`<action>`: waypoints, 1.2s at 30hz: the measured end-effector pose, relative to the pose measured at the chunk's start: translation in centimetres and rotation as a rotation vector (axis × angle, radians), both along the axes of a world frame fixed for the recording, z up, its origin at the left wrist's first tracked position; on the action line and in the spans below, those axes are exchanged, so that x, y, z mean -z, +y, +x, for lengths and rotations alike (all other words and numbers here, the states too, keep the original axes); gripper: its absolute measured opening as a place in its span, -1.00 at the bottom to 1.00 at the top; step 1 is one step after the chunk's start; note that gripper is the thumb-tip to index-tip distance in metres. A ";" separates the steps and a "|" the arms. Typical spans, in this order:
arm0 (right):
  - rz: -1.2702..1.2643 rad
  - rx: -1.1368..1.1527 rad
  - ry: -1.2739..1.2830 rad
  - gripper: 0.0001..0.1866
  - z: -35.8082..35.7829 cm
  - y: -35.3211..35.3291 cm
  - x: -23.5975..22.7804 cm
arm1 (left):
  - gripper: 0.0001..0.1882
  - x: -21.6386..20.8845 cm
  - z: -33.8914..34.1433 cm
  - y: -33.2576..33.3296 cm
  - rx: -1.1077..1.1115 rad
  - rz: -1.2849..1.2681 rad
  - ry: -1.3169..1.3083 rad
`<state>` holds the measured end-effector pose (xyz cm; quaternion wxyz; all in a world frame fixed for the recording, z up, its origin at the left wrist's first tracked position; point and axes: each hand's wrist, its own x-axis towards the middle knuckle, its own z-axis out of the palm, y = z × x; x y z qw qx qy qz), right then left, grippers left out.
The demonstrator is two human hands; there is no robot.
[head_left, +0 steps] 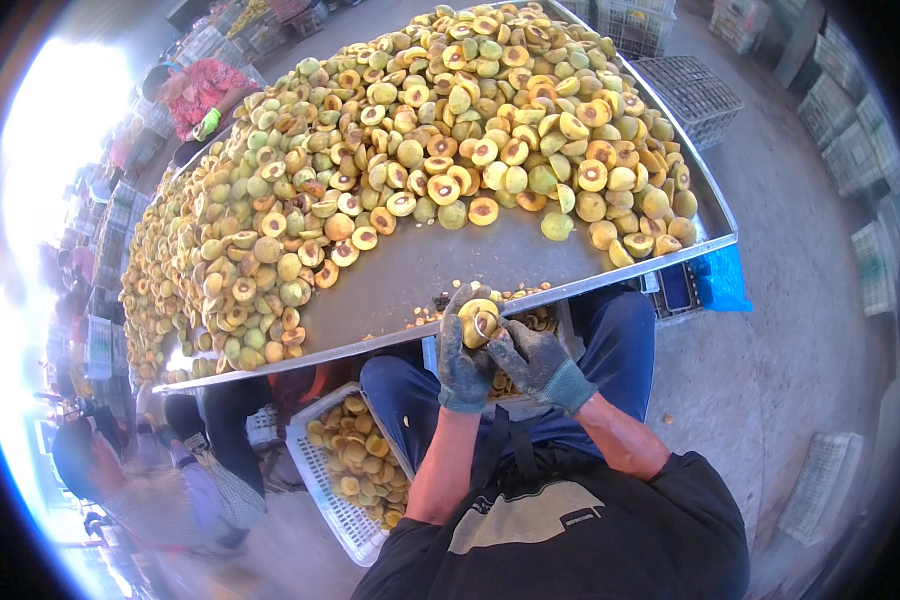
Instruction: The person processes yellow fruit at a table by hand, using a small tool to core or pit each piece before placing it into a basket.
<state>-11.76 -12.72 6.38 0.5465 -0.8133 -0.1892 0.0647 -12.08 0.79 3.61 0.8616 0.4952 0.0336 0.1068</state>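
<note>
My left hand (461, 362), in a dark grey work glove, is closed around a yellow peach half (478, 318), its cut face up. My right hand (538, 362), gloved alike, is pinched at the fruit's right side. A thin, pale curved loop shows on the cut face by the right fingertips; it looks like a small metal pitting tool, its handle hidden in the glove. Both hands are over the near edge of a metal table (420, 262). A large heap of halved peaches (410, 150) covers most of its top.
Below my hands, a container (515, 388) between my knees holds fruit pieces. A white plastic basket (342, 512) of peach halves stands left of my legs. A blue bag (720, 278) hangs at the table's right corner. Co-workers sit at the left (150, 490) and far left (202, 92).
</note>
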 end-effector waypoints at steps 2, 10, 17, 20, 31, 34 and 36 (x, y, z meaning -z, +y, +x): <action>0.073 0.016 -0.022 -0.67 -0.3 0.4 -0.3 | -0.55 -0.2 -0.2 0.1 -0.015 0.009 -0.031; 0.072 -0.025 0.077 -0.65 -0.8 1.6 0.1 | -0.61 0.2 -0.4 -0.1 -0.170 0.086 0.071; 0.043 -0.112 0.071 -0.63 -0.6 1.5 -1.1 | -0.51 -1.7 0.0 0.2 -0.216 -0.145 0.228; -0.039 -0.182 -0.077 -0.63 -0.3 1.2 -1.4 | -0.51 -2.5 0.2 0.5 -0.216 -0.222 0.327; -0.002 -0.101 0.027 -0.65 -0.5 1.9 0.6 | -0.55 -3.4 1.4 0.8 -0.262 -0.233 0.468; 0.046 -0.126 0.006 -0.66 -0.3 1.6 1.0 | -0.55 -3.3 1.2 0.7 -0.249 -0.205 0.420; 0.030 -0.152 -0.023 -0.67 -0.2 1.6 0.8 | -0.55 -3.3 1.0 0.4 -0.272 -0.229 0.397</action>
